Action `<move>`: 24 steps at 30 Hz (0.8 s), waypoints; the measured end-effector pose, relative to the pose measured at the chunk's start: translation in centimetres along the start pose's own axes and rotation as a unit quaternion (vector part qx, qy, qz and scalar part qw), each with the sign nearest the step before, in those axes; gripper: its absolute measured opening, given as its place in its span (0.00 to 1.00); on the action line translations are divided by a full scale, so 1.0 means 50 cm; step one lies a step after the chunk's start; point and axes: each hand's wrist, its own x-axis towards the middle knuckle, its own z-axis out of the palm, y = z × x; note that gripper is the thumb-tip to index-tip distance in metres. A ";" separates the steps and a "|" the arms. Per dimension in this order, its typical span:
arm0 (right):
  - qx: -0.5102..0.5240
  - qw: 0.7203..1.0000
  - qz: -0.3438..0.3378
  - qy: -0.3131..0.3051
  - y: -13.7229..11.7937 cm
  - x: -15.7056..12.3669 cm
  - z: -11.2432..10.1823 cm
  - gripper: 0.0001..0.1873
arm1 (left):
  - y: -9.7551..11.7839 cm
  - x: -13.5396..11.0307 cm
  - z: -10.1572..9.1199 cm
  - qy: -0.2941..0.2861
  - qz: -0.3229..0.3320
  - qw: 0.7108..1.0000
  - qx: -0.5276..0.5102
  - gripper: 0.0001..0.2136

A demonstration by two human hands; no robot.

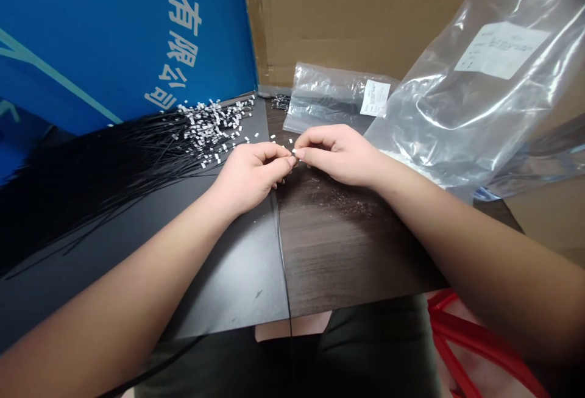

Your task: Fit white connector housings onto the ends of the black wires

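# Status Report: Two-Handed Pinch Hold at the Wire End

From my remote head-camera feed I log the following, using the dark wood-grain table [338, 233] as the single reference point for all positions.

**Hands.** The left hand [249, 178] and the right hand [338, 154] meet above the far half of the table. The right hand's fingertips [304, 149] are clenched in a pinch on a small white end piece [296, 153]. The left hand's fingers [274, 160] are curled closed beside that pinch, and a thin black wire [280, 245] drops from beneath them over the table's near edge. I cannot tell which fingers bear the wire.

**Stock.** A black sheet [228, 282] lies over the left part of the table. A fanned bundle of black wires [137, 166] rests on it, with white end pieces [212, 133] massed at the end nearest the table's far edge. Several loose pieces lie just left of the hands.

**Containers.** A small clear plastic bag [326, 99] lies at the table's far edge, with a white label [375, 98] and dark contents showing through its film. A large clear plastic bag [470, 87] rises at the table's right side, carrying its own white label [500, 50]; I cannot make out its contents. A corrugated cardboard box [356, 26] stands beyond the far edge, beside a blue printed carton [128, 38].
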 end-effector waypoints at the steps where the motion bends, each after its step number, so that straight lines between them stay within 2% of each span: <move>1: 0.000 1.000 0.001 -0.001 0.001 0.000 0.000 0.09 | 0.001 0.000 0.000 -0.002 -0.002 1.000 -0.002 0.10; 24: -0.043 0.999 -0.019 -0.011 -0.009 -0.001 -0.001 0.08 | 0.007 -0.001 0.001 -0.002 -0.018 0.999 -0.033 0.09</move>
